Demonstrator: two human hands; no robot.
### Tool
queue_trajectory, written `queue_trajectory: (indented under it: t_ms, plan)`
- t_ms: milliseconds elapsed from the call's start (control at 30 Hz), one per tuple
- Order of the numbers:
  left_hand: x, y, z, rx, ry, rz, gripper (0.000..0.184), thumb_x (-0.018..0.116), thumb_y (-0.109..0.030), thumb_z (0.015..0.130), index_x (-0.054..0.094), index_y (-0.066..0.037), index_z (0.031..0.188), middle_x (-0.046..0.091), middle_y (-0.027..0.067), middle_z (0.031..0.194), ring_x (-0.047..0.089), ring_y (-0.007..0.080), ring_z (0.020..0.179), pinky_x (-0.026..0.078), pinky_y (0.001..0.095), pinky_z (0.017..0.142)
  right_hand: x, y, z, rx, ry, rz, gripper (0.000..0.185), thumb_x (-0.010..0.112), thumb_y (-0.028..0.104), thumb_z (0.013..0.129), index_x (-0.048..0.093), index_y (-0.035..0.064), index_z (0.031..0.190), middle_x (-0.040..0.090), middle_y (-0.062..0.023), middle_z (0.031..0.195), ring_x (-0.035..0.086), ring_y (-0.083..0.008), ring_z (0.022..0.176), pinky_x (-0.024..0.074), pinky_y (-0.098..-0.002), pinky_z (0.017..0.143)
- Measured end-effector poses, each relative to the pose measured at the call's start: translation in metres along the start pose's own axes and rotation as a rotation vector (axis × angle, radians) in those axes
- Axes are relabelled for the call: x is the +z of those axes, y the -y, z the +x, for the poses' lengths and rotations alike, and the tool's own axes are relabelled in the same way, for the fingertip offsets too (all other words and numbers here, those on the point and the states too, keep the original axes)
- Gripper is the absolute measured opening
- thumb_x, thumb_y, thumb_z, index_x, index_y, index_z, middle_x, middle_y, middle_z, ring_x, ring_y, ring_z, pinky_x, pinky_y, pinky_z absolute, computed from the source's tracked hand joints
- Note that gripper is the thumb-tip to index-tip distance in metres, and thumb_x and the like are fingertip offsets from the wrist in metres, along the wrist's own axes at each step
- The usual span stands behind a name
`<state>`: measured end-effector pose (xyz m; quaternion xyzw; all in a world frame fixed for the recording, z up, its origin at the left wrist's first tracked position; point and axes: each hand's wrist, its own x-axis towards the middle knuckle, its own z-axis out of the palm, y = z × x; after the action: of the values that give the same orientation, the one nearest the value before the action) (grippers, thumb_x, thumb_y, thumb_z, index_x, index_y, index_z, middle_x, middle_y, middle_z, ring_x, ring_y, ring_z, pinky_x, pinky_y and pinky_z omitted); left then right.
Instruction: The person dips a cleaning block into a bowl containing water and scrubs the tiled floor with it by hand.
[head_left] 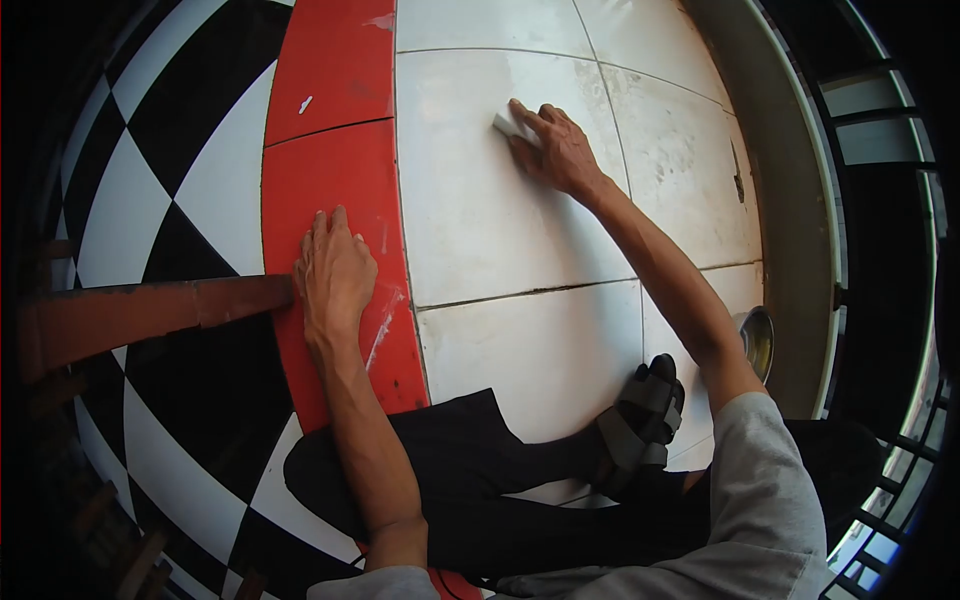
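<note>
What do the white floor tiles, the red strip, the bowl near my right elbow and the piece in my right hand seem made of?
White floor tiles: probably glazed ceramic; smooth sheen, dark joints. Red strip: likely painted or glazed tile; even colour, scuffed. Bowl: apparently polished metal; bright reflections. Piece in your right hand: pale, matte-looking; partly hidden, so I can't tell the material.

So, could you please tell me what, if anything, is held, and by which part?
The right hand holds a pale piece by its sides, one end showing; the left hand holds nothing.
</note>
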<state>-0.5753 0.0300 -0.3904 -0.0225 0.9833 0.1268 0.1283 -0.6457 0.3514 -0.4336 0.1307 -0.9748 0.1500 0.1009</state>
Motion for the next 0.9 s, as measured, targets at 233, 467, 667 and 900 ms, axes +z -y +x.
queue_trajectory:
  t_ms: [233, 467, 667, 900]
  plan:
    - [-0.004, -0.005, 0.006, -0.031, 0.023, -0.005, 0.049, 0.049, -0.020, 0.100, 0.044, -0.001, 0.145, 0.045, 0.0221, 0.149, 0.044, 0.0374, 0.138, 0.039, 0.0519, 0.112, 0.030, 0.040, 0.024, 0.216, -0.084, 0.035, 0.058, 0.067, 0.020, 0.087, 0.054, 0.0048, 0.141, 0.059, -0.0174, 0.094, 0.060, -0.0330, 0.095, 0.0525, -0.0428, 0.083]
    - [-0.001, 0.002, -0.003, 0.006, 0.002, -0.002, 0.050, 0.046, -0.021, 0.100, 0.045, -0.001, 0.146, 0.047, 0.0225, 0.148, 0.045, 0.0387, 0.136, 0.037, 0.0467, 0.114, 0.025, 0.088, 0.017, 0.015, 0.119, 0.076, 0.052, 0.065, 0.019, 0.089, 0.054, 0.0074, 0.138, 0.059, -0.0185, 0.101, 0.060, -0.0340, 0.099, 0.0544, -0.0436, 0.080]
    - [-0.012, -0.005, 0.000, -0.002, 0.028, -0.037, 0.050, 0.045, -0.021, 0.100, 0.045, 0.000, 0.145, 0.048, 0.0224, 0.147, 0.047, 0.0388, 0.135, 0.037, 0.0468, 0.114, 0.058, 0.032, 0.092, 0.249, -0.192, -0.050, 0.051, 0.065, 0.022, 0.087, 0.058, 0.0026, 0.134, 0.063, -0.0207, 0.097, 0.061, -0.0346, 0.095, 0.0505, -0.0448, 0.080]
    - [-0.001, 0.003, -0.002, 0.033, -0.054, -0.030, 0.047, 0.050, -0.019, 0.100, 0.047, 0.001, 0.142, 0.051, 0.0216, 0.142, 0.050, 0.0370, 0.132, 0.043, 0.0524, 0.108, 0.035, 0.137, -0.065, 0.027, 0.035, 0.127, 0.062, 0.071, 0.019, 0.086, 0.050, 0.0088, 0.144, 0.053, -0.0144, 0.089, 0.056, -0.0302, 0.087, 0.0525, -0.0413, 0.072]
